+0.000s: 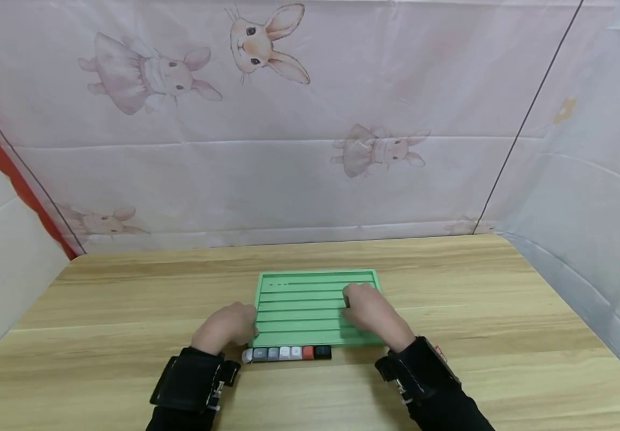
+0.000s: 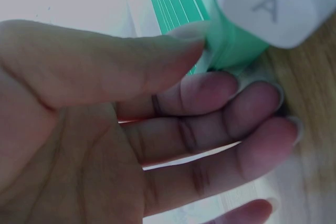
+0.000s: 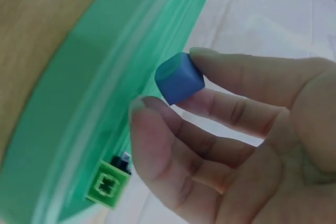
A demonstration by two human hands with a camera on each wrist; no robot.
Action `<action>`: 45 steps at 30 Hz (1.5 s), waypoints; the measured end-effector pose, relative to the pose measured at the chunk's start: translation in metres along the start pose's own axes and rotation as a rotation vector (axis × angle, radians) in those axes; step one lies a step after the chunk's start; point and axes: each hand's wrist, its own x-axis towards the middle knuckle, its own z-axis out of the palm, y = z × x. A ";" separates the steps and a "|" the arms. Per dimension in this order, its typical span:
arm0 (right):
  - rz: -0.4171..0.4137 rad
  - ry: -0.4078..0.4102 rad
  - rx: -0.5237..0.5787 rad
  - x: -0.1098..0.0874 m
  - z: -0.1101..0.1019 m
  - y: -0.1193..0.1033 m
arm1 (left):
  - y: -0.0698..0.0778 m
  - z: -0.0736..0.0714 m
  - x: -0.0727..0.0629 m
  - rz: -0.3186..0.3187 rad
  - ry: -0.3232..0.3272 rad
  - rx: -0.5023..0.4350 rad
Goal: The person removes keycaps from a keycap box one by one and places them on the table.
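Observation:
A light green ridged tray (image 1: 299,306) lies on the table. At its left edge is my left hand (image 1: 229,327); in the left wrist view the thumb and bent fingers pinch the tray's near corner (image 2: 236,43). My right hand (image 1: 370,311) is over the tray's right side, and in the right wrist view it pinches a small blue keycap (image 3: 180,79) between thumb and fingers. Inside the tray near those fingertips sits a green keycap (image 3: 107,183), hollow underside showing, with a dark piece (image 3: 121,162) beside it. The head view hides all three behind the right hand.
Along the tray's front edge runs a row of several keycaps (image 1: 285,353) in grey, white, red and black. The leftmost, a pale keycap (image 2: 268,9), bears an A. A rabbit-print curtain (image 1: 267,185) hangs behind the wooden table (image 1: 137,299).

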 end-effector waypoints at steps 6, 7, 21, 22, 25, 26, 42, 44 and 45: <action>-0.008 0.003 0.003 -0.007 -0.006 -0.002 | 0.002 -0.001 -0.001 0.011 0.008 -0.008; -0.006 0.003 0.007 -0.008 -0.006 -0.002 | 0.002 -0.001 -0.001 0.012 0.008 -0.009; -0.023 0.006 -0.021 -0.024 -0.009 -0.003 | 0.000 -0.001 -0.003 0.017 0.004 -0.007; -0.023 0.003 -0.023 -0.025 -0.009 -0.003 | 0.001 -0.001 -0.003 0.019 0.005 -0.007; -0.029 -0.004 -0.025 -0.030 -0.008 -0.002 | 0.001 -0.001 -0.003 0.028 0.005 -0.009; -0.035 -0.004 -0.026 -0.031 -0.007 -0.001 | 0.001 -0.001 -0.003 0.031 0.005 -0.009; -0.074 -0.031 -0.011 -0.042 0.004 -0.002 | -0.001 0.000 -0.002 0.053 -0.008 -0.032; -0.089 -0.031 -0.020 -0.043 0.005 -0.003 | -0.002 0.000 -0.001 0.054 -0.009 -0.034; -0.096 -0.032 -0.024 -0.043 0.005 -0.003 | -0.002 0.000 -0.001 0.055 -0.010 -0.037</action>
